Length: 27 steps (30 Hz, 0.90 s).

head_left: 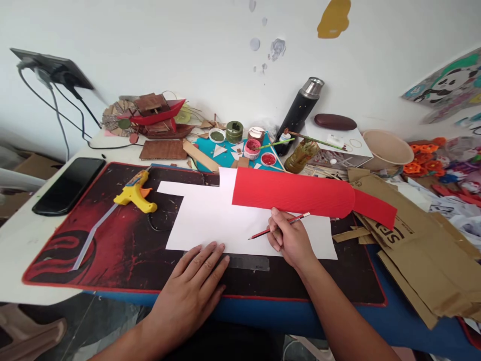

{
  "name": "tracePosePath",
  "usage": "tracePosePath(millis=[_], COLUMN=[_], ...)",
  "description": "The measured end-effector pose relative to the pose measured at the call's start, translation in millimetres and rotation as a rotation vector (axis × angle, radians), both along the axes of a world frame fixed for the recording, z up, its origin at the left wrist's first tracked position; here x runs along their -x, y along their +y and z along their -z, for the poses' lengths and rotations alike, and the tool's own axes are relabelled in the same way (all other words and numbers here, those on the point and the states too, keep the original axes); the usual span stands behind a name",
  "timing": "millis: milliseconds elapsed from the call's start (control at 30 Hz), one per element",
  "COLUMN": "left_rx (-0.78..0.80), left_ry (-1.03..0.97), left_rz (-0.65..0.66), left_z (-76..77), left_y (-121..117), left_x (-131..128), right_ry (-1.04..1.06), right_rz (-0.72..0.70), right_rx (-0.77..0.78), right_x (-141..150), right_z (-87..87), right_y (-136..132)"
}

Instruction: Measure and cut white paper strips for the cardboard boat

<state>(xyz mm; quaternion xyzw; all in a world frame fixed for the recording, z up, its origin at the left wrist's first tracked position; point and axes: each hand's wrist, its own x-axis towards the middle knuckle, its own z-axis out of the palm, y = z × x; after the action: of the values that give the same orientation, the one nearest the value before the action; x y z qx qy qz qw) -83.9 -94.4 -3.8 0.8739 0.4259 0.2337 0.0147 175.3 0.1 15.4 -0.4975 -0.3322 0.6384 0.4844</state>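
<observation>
My right hand [291, 238] is closed around a red and black pencil [265, 232], its tip pointing left just over the white paper [210, 220]. My left hand [199, 276] lies flat with fingers stretched, fingertips at the paper's lower edge and on the left end of a clear ruler [248, 262]. Part of the ruler is hidden under that hand. Across the upper right of the white paper lies a red paper piece [293, 193] with a rounded right end. A narrower red strip [376, 206] extends from it to the right.
A yellow glue gun [135, 193] with a glue stick rests on the dark mat [124, 245]. Behind are paint jars [235, 132], a wooden boat model [158, 115] and a black thermos [300, 110]. Brown cardboard [417, 250] is at right, a phone [69, 185] at left.
</observation>
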Motion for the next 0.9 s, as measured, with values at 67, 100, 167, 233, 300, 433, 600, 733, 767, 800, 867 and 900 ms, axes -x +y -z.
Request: tracePosePath(millis=[67,100,167,233,300,433,600,733,767,800,867,900], left_rx=[0.001,0.003,0.005,0.010,0.015,0.023,0.033,0.030,0.029,0.027,0.013,0.001], left_ry=[-0.001,-0.004,-0.012,-0.017,-0.020,-0.031,-0.042,-0.045,-0.047,-0.048,-0.048,-0.043], left_rz=[-0.005,-0.006,-0.008,-0.009,-0.011,-0.017,-0.022,-0.029,-0.029,-0.031,-0.036,-0.040], left_z=[1.0,1.1,0.9,0.8,0.7,0.2,1.0,3.0,3.2,3.3,2.4,1.5], left_y=[-0.7,-1.0,-1.7,-1.9,-1.8,-0.6,0.0,-1.8,-2.2,-2.5,-1.8,-0.6], left_x=[1.6,2.3,3.7,5.3,7.3,11.5,13.9,12.9,12.4,11.9,10.5,9.8], right_ry=[0.003,0.004,0.003,0.003,0.001,-0.031,-0.053,-0.032,-0.028,-0.024,-0.023,-0.024], right_rz=[-0.005,-0.007,-0.010,-0.016,-0.026,-0.047,-0.048,-0.043,-0.040,-0.037,-0.034,-0.033], right_rx=[0.002,0.000,-0.005,-0.006,-0.002,-0.007,-0.018,-0.010,-0.008,-0.006,-0.005,-0.005], right_x=[1.4,2.0,3.2,4.7,6.4,9.8,11.9,12.5,12.4,12.4,12.2,12.1], right_z=[-0.1,-0.2,-0.4,-0.5,-0.3,1.6,4.0,3.0,2.7,2.3,2.1,2.2], right_y=[-0.3,-0.6,-1.1,-1.4,-1.4,-0.8,-0.9,-0.7,-0.7,-0.7,-0.9,-1.1])
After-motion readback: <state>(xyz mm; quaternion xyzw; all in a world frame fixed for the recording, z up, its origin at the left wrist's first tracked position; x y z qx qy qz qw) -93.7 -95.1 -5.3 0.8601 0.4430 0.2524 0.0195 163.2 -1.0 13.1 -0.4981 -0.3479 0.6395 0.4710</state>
